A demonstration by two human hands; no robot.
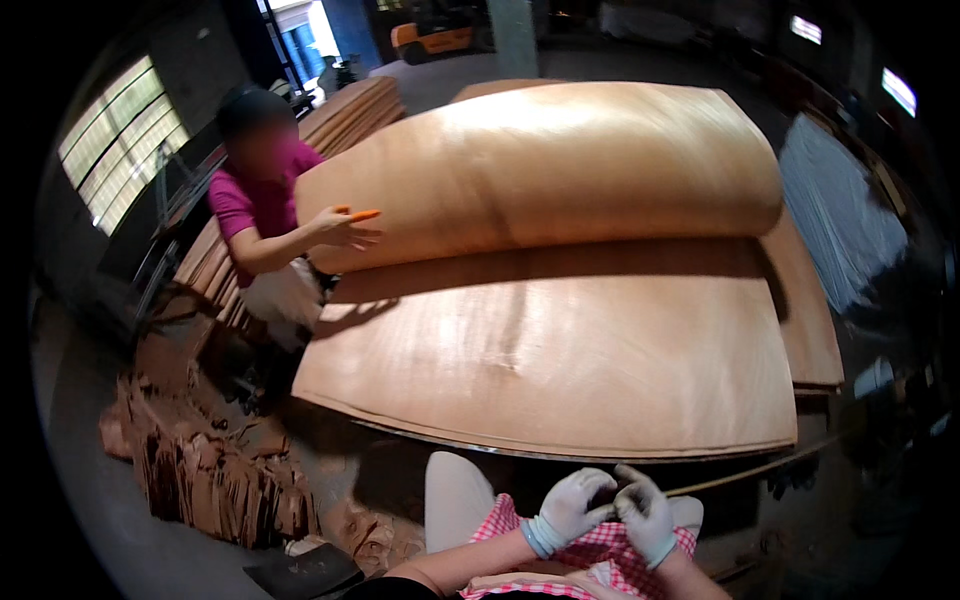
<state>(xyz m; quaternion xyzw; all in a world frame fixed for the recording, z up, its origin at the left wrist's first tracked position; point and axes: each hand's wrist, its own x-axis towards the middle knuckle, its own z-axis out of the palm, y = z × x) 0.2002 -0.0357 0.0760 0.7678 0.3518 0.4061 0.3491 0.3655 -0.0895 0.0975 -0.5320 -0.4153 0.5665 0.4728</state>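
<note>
My left hand (572, 507) and my right hand (647, 516), both in pale gloves with darkened fingertips, are close together over my lap. The fingers of each are curled inward; anything pinched in them is too small or hidden to make out. Just beyond is the front edge of a broad stack of thin wood veneer sheets (570, 360). Its top sheet (540, 165) is bent up and folded back in a large curve at the far side. A thin yellowish strip (745, 472) runs rightward from beside my right hand; whether I touch it is unclear.
A co-worker (262, 200) in a magenta shirt stands at the left, an orange item (358, 215) at their hand by the curved sheet. Torn veneer scraps (215, 470) pile at lower left. Stacked boards (350, 110) lie behind; plastic sheeting (840, 210) covers something right. An orange forklift (435, 40) stands far back.
</note>
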